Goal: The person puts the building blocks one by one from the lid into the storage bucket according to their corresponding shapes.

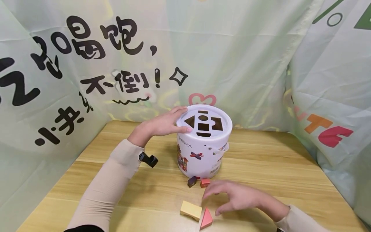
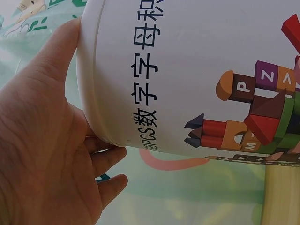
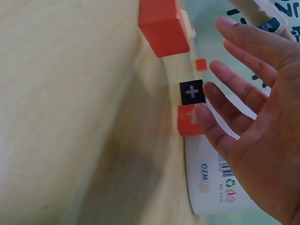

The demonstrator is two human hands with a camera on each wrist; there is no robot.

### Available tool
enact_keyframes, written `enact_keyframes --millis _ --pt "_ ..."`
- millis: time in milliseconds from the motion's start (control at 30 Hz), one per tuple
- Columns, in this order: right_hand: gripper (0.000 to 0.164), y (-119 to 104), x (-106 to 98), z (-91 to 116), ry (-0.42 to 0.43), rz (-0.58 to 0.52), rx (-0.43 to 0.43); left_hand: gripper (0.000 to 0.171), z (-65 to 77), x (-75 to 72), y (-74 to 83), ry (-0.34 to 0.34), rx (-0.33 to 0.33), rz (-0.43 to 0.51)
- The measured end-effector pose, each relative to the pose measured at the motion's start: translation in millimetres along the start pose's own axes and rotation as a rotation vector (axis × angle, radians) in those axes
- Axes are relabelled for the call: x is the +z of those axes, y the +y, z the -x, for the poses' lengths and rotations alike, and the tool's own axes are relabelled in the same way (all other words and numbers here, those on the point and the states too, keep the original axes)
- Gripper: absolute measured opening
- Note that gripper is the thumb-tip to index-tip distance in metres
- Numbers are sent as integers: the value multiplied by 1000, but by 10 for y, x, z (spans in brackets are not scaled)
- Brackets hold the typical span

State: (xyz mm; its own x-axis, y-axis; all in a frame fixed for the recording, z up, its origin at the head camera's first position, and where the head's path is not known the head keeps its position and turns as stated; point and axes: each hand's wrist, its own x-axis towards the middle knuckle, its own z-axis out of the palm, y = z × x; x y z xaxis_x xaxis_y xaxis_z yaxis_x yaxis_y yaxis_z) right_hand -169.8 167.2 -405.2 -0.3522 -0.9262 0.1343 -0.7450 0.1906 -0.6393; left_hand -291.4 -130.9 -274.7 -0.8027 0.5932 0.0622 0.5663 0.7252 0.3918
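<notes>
A white lidded bucket printed with block pictures stands upright, its lid cut with shaped holes. My left hand rests at the lid's left edge, thumb stretched over the near rim and fingers along the far side. Over the table, in front of the bucket, hovers my right hand, fingers loosely bent around nothing. Close to its fingertips lie a red block and a dark block, marked with a plus in the right wrist view. Nearer me are a yellow arch block and a red triangular block.
The wooden table carries the bucket and blocks. Printed cloth hangs behind it and on both sides. A white handle hangs on the bucket's right side.
</notes>
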Motion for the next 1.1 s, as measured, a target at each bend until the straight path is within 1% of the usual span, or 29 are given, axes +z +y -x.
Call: enact_keyframes --millis 100,233,367,567,667,900,1100 --pt "39 15 45 4 -7 23 -20 97 3 -5 -1 -1 -1 -3" --pt "40 32 99 19 -5 19 -31 97 3 -4 -1 -4 -2 -5" --pt "39 47 147 29 -13 6 -9 98 3 -2 -5 -8 -6 -1" --pt "36 58 199 37 -39 19 45 97 1 -6 -1 -6 -8 -1" --pt "35 58 212 35 -47 15 50 97 1 -10 4 -5 -8 -1" --pt "32 69 229 30 -29 16 27 97 5 -17 12 -4 -7 3" --pt "33 67 257 40 -27 -1 45 97 5 -16 9 -7 -8 -3"
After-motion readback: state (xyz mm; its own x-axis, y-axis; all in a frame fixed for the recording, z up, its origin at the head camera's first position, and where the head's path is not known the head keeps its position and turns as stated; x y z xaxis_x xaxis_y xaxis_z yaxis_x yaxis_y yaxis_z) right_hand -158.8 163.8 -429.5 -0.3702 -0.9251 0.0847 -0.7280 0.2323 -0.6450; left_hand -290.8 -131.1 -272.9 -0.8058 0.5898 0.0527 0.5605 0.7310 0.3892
